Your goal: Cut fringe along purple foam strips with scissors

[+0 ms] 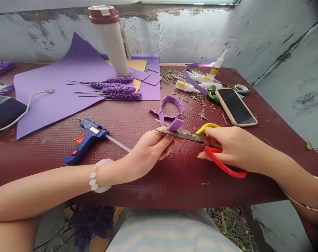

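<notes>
My left hand pinches one end of a fringed purple foam strip that curls away over the dark red table. A small flap of the strip lies between the blades of the scissors. My right hand is closed in the scissors' yellow and red handles, just right of the left hand. A white bead bracelet circles my left wrist.
A blue glue gun lies at front left. Purple foam sheets carry finished lavender stems and a white tumbler. A phone, glue bottles, green tape rolls and stem scraps crowd the back right. Walls stand close behind and to the right.
</notes>
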Demonstrator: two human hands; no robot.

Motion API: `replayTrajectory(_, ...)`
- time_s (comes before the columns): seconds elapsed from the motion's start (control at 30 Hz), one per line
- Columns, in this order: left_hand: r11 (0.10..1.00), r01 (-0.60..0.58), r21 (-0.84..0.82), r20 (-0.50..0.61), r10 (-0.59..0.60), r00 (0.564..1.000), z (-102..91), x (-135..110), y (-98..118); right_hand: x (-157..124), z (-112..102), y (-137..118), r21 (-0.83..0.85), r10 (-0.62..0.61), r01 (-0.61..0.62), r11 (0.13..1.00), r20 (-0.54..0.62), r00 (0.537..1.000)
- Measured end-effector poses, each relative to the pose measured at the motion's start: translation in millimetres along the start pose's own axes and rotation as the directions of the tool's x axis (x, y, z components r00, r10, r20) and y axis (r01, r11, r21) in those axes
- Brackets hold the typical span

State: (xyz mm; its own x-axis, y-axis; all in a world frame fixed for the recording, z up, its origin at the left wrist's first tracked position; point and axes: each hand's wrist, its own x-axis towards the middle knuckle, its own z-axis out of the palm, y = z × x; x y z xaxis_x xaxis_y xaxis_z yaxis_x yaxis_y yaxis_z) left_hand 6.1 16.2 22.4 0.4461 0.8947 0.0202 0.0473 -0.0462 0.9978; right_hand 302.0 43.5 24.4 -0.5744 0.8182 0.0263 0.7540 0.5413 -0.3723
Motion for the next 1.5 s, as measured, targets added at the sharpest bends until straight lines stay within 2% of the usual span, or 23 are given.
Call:
replayTrajectory(0.2,0.998,0.001,-0.057,-0.008,-0.001,1.0,2.0,-1,0,0,2,3,-0.005,-0.025,0.025,1.0,-0.026,0.999)
replayTrajectory(0.33,0.995,0.008,-0.097,-0.023,-0.01,1.0,4.1,-1,5,-1,1,2,0.008,-0.025,0.025,1.0,-0.003,1.0)
replayTrajectory(0.57,0.999,-0.046,-0.023,-0.013,0.046,0.999,5.4,-1,13,-2,-3,-3,0.025,-0.028,0.028,0.999,0.0,1.0)
replayTrajectory(1.17,0.99,-0.068,0.126,-0.013,0.07,0.997,0.5,-2,6,0,-5,-4,0.042,0.0,-0.001,0.999,0.027,1.0)
replayTrajectory(1.5,0.994,-0.033,0.101,-0.013,0.034,0.999,2.6,-1,5,-1,3,3,-0.072,-0.025,0.023,0.997,-0.034,0.999)
